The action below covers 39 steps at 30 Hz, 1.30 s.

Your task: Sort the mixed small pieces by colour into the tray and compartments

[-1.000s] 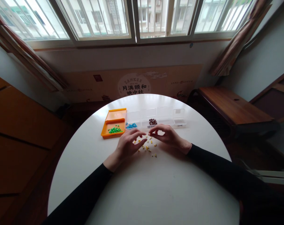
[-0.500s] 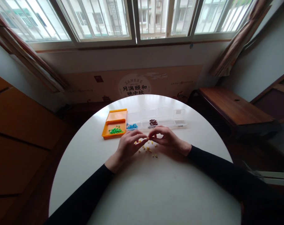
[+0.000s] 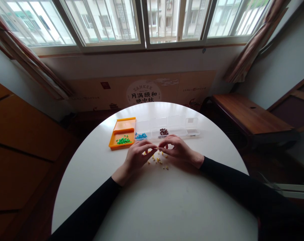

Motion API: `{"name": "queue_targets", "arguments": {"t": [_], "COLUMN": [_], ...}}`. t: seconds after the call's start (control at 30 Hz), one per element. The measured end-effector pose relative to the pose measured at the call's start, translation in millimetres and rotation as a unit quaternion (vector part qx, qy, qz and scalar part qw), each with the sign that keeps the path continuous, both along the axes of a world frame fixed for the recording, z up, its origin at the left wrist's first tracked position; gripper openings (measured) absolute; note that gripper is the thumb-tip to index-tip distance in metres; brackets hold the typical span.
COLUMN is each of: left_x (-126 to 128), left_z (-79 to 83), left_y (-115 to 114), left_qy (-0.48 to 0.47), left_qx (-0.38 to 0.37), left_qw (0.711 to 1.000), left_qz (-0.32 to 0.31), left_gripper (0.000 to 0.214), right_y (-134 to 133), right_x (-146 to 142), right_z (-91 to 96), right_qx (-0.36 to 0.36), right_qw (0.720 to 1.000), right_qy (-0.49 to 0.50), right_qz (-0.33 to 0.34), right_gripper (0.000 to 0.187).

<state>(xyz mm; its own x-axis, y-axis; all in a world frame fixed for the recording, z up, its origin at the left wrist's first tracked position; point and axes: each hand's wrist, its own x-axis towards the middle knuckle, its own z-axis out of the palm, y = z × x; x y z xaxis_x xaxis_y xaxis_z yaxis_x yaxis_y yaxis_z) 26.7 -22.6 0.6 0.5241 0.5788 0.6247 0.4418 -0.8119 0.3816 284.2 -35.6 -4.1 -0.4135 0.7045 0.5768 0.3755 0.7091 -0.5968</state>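
Observation:
My left hand (image 3: 136, 155) and my right hand (image 3: 178, 150) meet fingertip to fingertip above the table, each closed in a pinch. Between them is a tiny piece, pale or yellowish, too small to make out. Several small yellow pieces (image 3: 159, 161) lie scattered on the tabletop just below my fingers. Behind my left hand stands an orange tray (image 3: 112, 146) with green pieces (image 3: 123, 140) in its front part. A clear plastic box (image 3: 178, 133) with raised lids lies beyond my hands, holding blue pieces (image 3: 141, 136) at its left and dark brown pieces (image 3: 163, 132) near its middle.
The round white table (image 3: 152, 201) reaches from under my forearms toward the window wall. A wooden bench (image 3: 252, 113) stands to the right, and an orange-brown cabinet (image 3: 21, 154) is at the left. Curtains (image 3: 254, 50) hang beside the barred windows.
Both hands keep nearly the same place and the same pinch. The view has shifted very slightly; no piece has visibly been moved.

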Motion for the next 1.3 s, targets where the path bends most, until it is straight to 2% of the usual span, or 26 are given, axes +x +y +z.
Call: {"name": "queue_targets", "arguments": {"t": [0.23,0.63,0.73,0.83,0.9,1.0,1.13,1.3], "left_x": [0.1,1.6,0.6,-5.4,-11.2,-19.8,-27.7,-30.9], "left_z": [-0.5,-0.9,2.1,7.1,11.2,16.6,18.7,13.5], "left_y": [0.4,-0.8,-2.5,-1.6,0.0,1.8,2.5,4.8], "left_qy": [-0.02,-0.017,-0.01,0.009,0.021,0.034,0.071,0.113], "left_qx": [-0.011,-0.008,-0.009,0.01,0.023,0.009,-0.002,-0.007], "left_qw": [1.0,1.0,1.0,1.0,0.999,0.999,0.997,0.994], "left_qz": [-0.02,-0.01,0.008,0.02,0.021,0.015,-0.001,-0.002], "left_gripper": [0.007,0.008,0.01,0.01,0.008,0.011,0.01,0.009], "right_y": [0.1,0.6,6.0,17.3,25.7,34.9,37.3,31.1], "right_x": [-0.1,0.2,11.7,33.3,48.8,65.0,67.9,57.9], "right_z": [0.3,3.4,7.8,9.4,7.4,0.9,-4.8,0.4], "right_qx": [0.001,0.02,0.048,0.073,0.083,0.088,0.079,0.104], "right_qw": [1.0,1.0,0.998,0.986,0.968,0.948,0.936,0.943], "right_qy": [0.006,-0.015,-0.025,-0.03,-0.049,-0.079,-0.108,-0.1], "right_qz": [0.002,-0.002,-0.043,-0.148,-0.231,-0.296,-0.325,-0.3], "right_gripper": [0.008,0.01,0.011,0.013,0.013,0.013,0.009,0.011]}}
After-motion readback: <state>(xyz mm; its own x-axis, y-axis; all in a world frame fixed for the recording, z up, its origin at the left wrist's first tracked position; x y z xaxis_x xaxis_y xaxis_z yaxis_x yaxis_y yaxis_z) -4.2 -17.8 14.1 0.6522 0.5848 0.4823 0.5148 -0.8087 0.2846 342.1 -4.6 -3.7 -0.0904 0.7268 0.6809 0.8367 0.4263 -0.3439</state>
